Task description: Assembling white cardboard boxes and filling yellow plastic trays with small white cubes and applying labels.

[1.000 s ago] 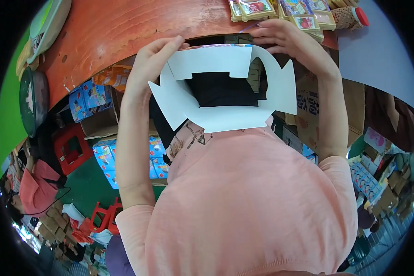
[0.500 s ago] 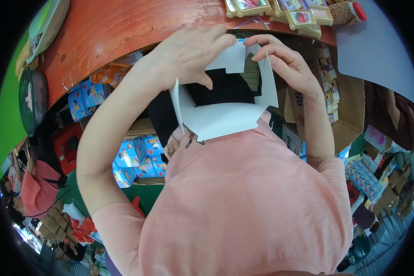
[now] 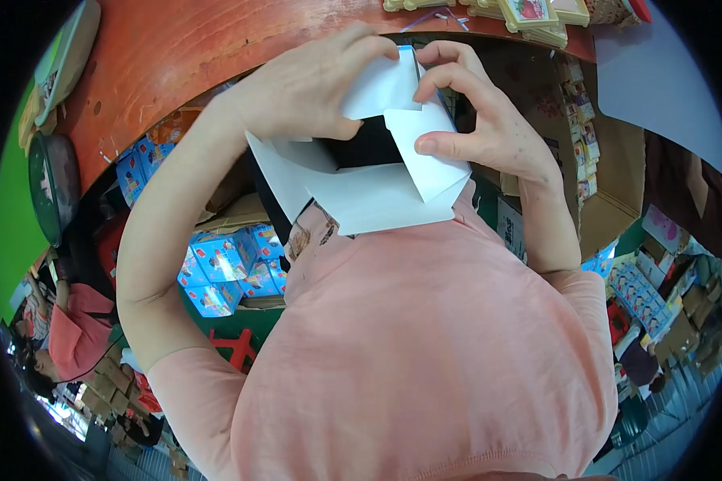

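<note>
A small folding carton (image 3: 377,196), white inside with a sliver of blue outside at its far edge, is held up in front of my chest. Its flaps stand out around the opening, and black cloth shows through the middle. My left hand (image 3: 309,84) grips the far left wall, thumb dipping inside the opening and fingers over the far rim. On the other side, my right hand (image 3: 489,112) has its thumb on the right flap (image 3: 425,152), which leans inward, while its curled fingers meet the far right corner.
The red-brown table (image 3: 176,48) curves ahead, with yellow-edged packs (image 3: 529,12) at its far right. Blue printed boxes (image 3: 225,256) fill a carton at lower left. An open brown carton (image 3: 614,184) holds small packs to the right. A green basin (image 3: 48,188) and a co-worker (image 3: 84,329) are at left.
The right flap has folded inward under my right thumb. My left hand has shifted left and closed on the carton's wall, and the left flap has swung outward.
</note>
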The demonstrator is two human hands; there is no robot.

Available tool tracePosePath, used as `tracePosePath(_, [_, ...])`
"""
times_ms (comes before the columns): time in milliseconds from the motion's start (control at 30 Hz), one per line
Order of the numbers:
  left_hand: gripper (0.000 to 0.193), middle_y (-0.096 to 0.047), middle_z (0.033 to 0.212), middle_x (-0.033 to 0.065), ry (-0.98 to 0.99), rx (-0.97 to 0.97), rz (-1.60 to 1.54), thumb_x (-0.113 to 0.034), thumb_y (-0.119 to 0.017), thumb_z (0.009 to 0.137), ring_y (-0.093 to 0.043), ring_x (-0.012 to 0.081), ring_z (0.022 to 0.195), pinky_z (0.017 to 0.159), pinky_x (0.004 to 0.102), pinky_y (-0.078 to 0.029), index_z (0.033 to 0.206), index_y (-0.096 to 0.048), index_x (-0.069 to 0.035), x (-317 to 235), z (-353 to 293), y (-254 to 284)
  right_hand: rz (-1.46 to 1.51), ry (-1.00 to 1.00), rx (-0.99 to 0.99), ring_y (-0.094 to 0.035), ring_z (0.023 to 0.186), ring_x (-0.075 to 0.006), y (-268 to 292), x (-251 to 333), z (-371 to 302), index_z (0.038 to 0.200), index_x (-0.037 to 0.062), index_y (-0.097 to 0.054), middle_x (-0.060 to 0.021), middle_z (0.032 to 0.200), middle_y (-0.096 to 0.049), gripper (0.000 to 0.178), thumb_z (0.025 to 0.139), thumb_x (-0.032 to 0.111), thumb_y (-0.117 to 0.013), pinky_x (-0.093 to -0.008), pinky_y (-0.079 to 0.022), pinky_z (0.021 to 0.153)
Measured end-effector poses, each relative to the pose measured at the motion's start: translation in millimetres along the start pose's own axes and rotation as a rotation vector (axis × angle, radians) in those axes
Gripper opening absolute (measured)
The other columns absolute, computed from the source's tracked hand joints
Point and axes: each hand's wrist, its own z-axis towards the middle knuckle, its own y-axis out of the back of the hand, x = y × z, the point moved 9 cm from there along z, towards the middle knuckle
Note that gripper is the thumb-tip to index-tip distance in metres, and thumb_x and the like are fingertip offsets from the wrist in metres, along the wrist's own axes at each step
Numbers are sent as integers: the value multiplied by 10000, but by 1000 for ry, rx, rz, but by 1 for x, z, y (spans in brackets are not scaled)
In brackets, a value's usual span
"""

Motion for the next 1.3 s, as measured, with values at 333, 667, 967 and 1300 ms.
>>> tracePosePath(333, [795, -472, 1437, 117, 203, 98, -350, -105, -725, 670, -491, 310, 1339, 1092, 394, -445, 1434, -506, -121, 15, 4, -7, -312, -43, 60, -489, 1270, -342, -14, 8, 10, 1208, 128, -556, -120, 1416, -407, 526, 730, 181, -769, -409, -444, 1039])
tracePosePath(667, [761, -570, 1231, 222, 191, 209, -373, -185, -787, 689, -560, 367, 1193, 1023, 391, -468, 1367, -511, 23, 1, 14, 3, -478, -128, -68, -401, 1368, -368, -23, 2, 12, 1257, 123, -557, -127, 1422, -425, 522, 759, 142, -713, -446, -422, 1086])
tracePosePath(967, [645, -597, 1302, 246, 151, -197, -780, -184, -823, 779, -580, 319, 1235, 1012, 389, -498, 1325, -553, 29, 24, -11, 16, -459, -154, -232, -407, 1364, -347, -29, 3, 10, 1254, 144, -617, -115, 1400, -451, 445, 829, 207, -734, -441, -412, 1100])
tracePosePath(1300, [278, -703, 1180, 187, 323, -1055, -362, -127, -612, 979, -666, 285, 1128, 993, 370, -507, 1155, -711, 64, -39, -155, 19, -523, -93, -271, -522, 1281, -317, -23, 5, 17, 1249, 101, -621, -130, 1334, -538, 409, 888, 256, -734, -442, -431, 1081])
